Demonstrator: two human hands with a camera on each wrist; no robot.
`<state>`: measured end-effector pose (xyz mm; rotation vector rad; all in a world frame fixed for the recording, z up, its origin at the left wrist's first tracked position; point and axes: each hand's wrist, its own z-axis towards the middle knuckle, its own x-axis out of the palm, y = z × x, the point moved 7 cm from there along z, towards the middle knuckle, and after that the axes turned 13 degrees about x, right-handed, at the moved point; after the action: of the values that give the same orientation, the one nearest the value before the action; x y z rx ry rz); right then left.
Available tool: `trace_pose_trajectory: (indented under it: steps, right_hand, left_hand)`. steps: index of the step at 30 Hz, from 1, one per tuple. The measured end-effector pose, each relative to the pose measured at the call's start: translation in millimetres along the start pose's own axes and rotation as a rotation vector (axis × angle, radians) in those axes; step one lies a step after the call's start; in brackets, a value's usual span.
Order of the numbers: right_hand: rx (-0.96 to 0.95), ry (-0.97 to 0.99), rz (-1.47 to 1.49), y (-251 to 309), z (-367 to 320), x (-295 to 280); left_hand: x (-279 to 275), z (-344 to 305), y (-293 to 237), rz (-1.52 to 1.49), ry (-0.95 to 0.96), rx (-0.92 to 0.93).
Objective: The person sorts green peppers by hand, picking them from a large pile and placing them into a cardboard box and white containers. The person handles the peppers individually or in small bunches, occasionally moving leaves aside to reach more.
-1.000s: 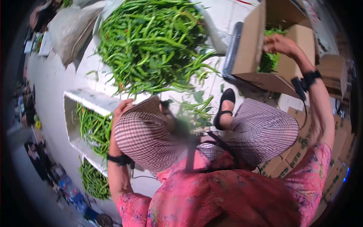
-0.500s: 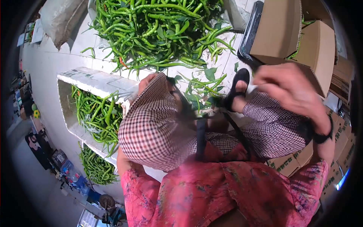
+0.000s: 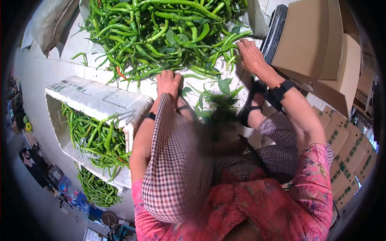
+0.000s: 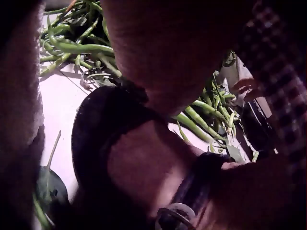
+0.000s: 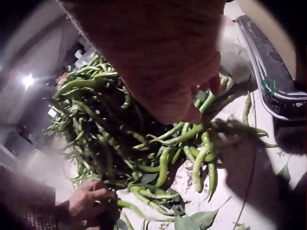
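Long green chili peppers [image 3: 161,38] lie in a big heap on the white floor. My right hand [image 3: 251,58] is at the heap's right edge, its fingertips at the ends of several peppers; in the right wrist view the thumb and fingers are spread over peppers [image 5: 199,136]. My left hand [image 3: 169,83] is low at the heap's near edge, back of the hand up and fingertips by the peppers. Seen from the right wrist, that left hand [image 5: 91,199] has its fingers bent beside a pepper. In the left wrist view the hand hides part of the peppers [image 4: 79,48].
A white foam box [image 3: 96,94] with peppers lies at the left, another pepper pile [image 3: 98,188] behind it. An open cardboard box [image 3: 307,40] stands right, beside a black tray [image 3: 275,34]. Loose leaves [image 3: 224,85] and a sandalled foot [image 3: 254,114] are between. Flattened cartons [image 3: 341,156] lie at the right.
My right hand has come out of the cardboard box and swung left to the heap, with nothing seen in it. My left hand has moved from beside the knee forward to the heap's near edge.
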<state>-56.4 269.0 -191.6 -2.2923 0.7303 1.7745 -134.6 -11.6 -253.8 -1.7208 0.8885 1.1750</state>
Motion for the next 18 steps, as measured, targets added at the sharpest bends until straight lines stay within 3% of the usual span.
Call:
trace_pose_trajectory:
  steps: [3,5,6,7,9,11,13,14,15,17,18]
  right_hand:
    - [-0.105,-0.112,-0.135,-2,29,16]
    - [-0.132,-0.102,-0.274,-6,43,39]
    - [-0.080,-0.012,-0.324,-6,48,46]
    - [-0.090,-0.056,-0.303,-1,46,42]
    - [-0.125,0.143,-0.413,0,32,68]
    - [-0.084,0.478,-0.026,-6,-1,94]
    - [0.142,0.838,0.491,-15,-31,99]
    - [0.090,0.622,0.451,-32,-24,105]
    - [0.276,0.474,0.525,-53,-19,95]
    - [0.523,0.448,0.900,-92,-17,112]
    - [0.537,0.444,0.906,-92,-25,108]
  left_hand:
    - [0,-3,-18,-0.071,-0.005,0.195]
    - [-10,-9,-33,-0.179,-0.026,0.232]
    - [-12,-12,-36,-0.237,-0.067,0.217]
    - [-12,-15,-37,-0.295,-0.108,0.199]
    - [-22,-21,-29,-0.465,-0.232,0.069]
    - [-26,-29,-17,-0.606,-0.348,-0.006]
    - [-29,-38,-9,-0.656,-0.411,-0.065]
    - [-30,-43,-6,-0.708,-0.402,-0.168]
    - [-29,-49,-1,-0.753,-0.394,-0.270]
    - [-20,-60,7,-0.804,-0.468,-0.324]
    - [1,-69,17,-0.896,-0.434,-0.408]
